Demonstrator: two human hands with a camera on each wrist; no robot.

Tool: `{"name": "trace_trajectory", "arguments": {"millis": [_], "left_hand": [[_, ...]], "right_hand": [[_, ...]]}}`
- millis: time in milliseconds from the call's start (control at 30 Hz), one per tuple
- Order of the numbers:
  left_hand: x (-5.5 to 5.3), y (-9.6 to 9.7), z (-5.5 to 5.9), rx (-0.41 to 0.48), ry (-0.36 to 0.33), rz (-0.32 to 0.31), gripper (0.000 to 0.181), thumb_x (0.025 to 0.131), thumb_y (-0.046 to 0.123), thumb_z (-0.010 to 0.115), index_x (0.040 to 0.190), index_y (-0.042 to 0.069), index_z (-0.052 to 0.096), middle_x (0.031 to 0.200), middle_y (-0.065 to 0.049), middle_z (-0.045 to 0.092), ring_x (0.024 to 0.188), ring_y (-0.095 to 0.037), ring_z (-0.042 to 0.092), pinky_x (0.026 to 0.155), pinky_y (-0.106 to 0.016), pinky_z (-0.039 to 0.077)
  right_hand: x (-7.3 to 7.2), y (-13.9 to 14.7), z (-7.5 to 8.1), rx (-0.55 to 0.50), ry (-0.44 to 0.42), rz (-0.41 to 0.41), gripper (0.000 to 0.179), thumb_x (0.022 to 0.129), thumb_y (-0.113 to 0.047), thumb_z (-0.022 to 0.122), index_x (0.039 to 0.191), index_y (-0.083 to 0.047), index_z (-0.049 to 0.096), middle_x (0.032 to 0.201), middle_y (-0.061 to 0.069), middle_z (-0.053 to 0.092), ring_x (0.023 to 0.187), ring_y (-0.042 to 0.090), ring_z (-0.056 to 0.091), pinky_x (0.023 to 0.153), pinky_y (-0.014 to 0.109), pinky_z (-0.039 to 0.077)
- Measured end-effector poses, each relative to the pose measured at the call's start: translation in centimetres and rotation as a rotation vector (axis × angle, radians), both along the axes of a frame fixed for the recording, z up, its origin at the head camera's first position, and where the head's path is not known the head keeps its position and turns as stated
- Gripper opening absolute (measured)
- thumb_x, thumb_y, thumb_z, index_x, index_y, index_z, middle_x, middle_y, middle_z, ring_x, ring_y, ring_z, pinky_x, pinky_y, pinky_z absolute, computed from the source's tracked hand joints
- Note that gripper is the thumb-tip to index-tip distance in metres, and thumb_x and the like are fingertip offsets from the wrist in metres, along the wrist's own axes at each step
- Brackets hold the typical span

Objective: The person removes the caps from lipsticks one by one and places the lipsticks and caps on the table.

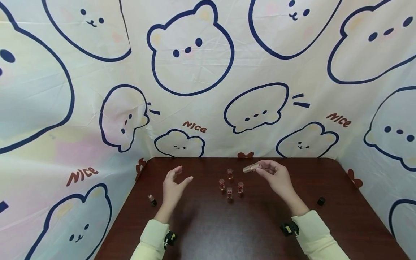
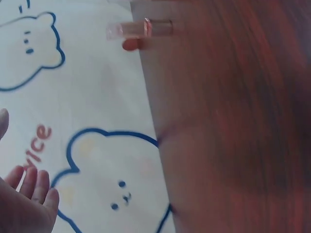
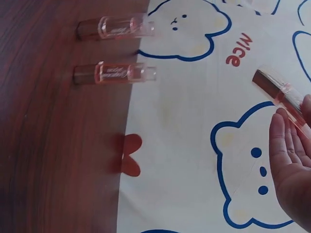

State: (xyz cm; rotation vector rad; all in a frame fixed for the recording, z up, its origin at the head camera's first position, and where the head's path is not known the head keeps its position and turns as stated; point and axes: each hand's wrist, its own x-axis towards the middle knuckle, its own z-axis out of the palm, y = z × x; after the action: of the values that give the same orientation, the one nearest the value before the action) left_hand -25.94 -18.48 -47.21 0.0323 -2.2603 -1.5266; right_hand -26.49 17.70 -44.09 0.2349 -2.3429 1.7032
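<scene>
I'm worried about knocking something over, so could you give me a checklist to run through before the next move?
1. Right hand has a hold on the raised tube: ok, between thumb and fingers.
2. Raised tube upright, if it is to be stood down: not ok, it is tipped sideways.
3. Four standing tubes upright on the table: ok.
4. Left hand empty and apart from the standing tubes: ok.
5. Small black object apart from the right hand: ok, it is off to the right.
6. Small item at the left closed: cannot tell, too small.
</scene>
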Motion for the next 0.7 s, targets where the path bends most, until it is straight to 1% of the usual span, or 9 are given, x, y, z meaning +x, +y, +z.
{"name": "trace_trajectory", "arguments": {"millis": [100, 200, 333, 467, 600, 667, 700], "left_hand": [[-0.1, 1.1, 0.3, 0.013, 0.012, -0.041, 0.058, 0.079, 0.028, 0.082, 0.13, 0.011, 0.059, 0.127, -0.009, 0.058, 0.119, -0.025, 0.051, 0.102, -0.047, 0.039], [-0.2, 2.0, 0.6, 0.024, 0.026, -0.075, 0.057, 0.079, 0.024, 0.082, 0.129, 0.012, 0.059, 0.125, -0.008, 0.06, 0.118, -0.024, 0.053, 0.102, -0.046, 0.039], [-0.4, 3.2, 1.0, 0.051, 0.049, -0.12, 0.055, 0.08, 0.021, 0.082, 0.129, 0.012, 0.06, 0.123, -0.006, 0.062, 0.117, -0.026, 0.055, 0.101, -0.046, 0.04], [-0.5, 4.3, 1.6, 0.109, 0.077, -0.189, 0.053, 0.08, 0.019, 0.082, 0.128, 0.01, 0.06, 0.122, -0.007, 0.064, 0.116, -0.027, 0.057, 0.1, -0.05, 0.04], [-0.5, 5.3, 2.4, 0.179, 0.102, -0.277, 0.051, 0.081, 0.019, 0.081, 0.127, 0.009, 0.06, 0.12, -0.006, 0.065, 0.114, -0.024, 0.059, 0.101, -0.05, 0.041], [0.0, 5.7, 3.5, 0.224, 0.104, -0.336, 0.051, 0.082, 0.015, 0.079, 0.128, 0.005, 0.059, 0.121, -0.011, 0.065, 0.115, -0.029, 0.058, 0.101, -0.05, 0.04], [0.3, 5.9, 3.9, 0.247, 0.108, -0.361, 0.049, 0.083, 0.012, 0.078, 0.127, 0.003, 0.058, 0.121, -0.014, 0.064, 0.115, -0.032, 0.058, 0.101, -0.051, 0.04]], "right_hand": [[0.0, -0.2, 0.3, -0.116, -0.001, 0.03, 0.039, 0.09, -0.024, 0.071, 0.118, 0.001, 0.062, 0.107, 0.017, 0.066, 0.092, 0.018, 0.068, 0.079, 0.025, 0.054], [0.0, -0.4, 0.6, -0.201, 0.006, 0.044, 0.039, 0.09, -0.019, 0.071, 0.119, 0.006, 0.06, 0.107, 0.019, 0.065, 0.09, 0.017, 0.069, 0.078, 0.028, 0.054], [0.2, -0.6, 1.0, -0.258, 0.01, 0.056, 0.042, 0.091, -0.019, 0.07, 0.121, 0.008, 0.058, 0.108, 0.012, 0.067, 0.089, 0.013, 0.069, 0.08, 0.029, 0.054], [0.5, -0.9, 1.5, -0.313, -0.004, 0.065, 0.043, 0.091, -0.021, 0.07, 0.123, 0.006, 0.058, 0.107, 0.004, 0.067, 0.094, 0.016, 0.068, 0.084, 0.034, 0.053], [0.7, -1.3, 1.9, -0.406, -0.032, 0.089, 0.041, 0.091, -0.021, 0.07, 0.122, 0.002, 0.058, 0.107, 0.003, 0.067, 0.097, 0.018, 0.067, 0.086, 0.035, 0.051], [0.7, -1.6, 2.0, -0.456, -0.05, 0.109, 0.038, 0.091, -0.02, 0.069, 0.121, -0.001, 0.058, 0.108, 0.003, 0.067, 0.098, 0.018, 0.067, 0.087, 0.035, 0.051], [0.7, -1.7, 2.1, -0.481, -0.061, 0.117, 0.039, 0.091, -0.019, 0.069, 0.123, 0.001, 0.057, 0.109, 0.003, 0.067, 0.099, 0.018, 0.067, 0.088, 0.034, 0.05]]}}
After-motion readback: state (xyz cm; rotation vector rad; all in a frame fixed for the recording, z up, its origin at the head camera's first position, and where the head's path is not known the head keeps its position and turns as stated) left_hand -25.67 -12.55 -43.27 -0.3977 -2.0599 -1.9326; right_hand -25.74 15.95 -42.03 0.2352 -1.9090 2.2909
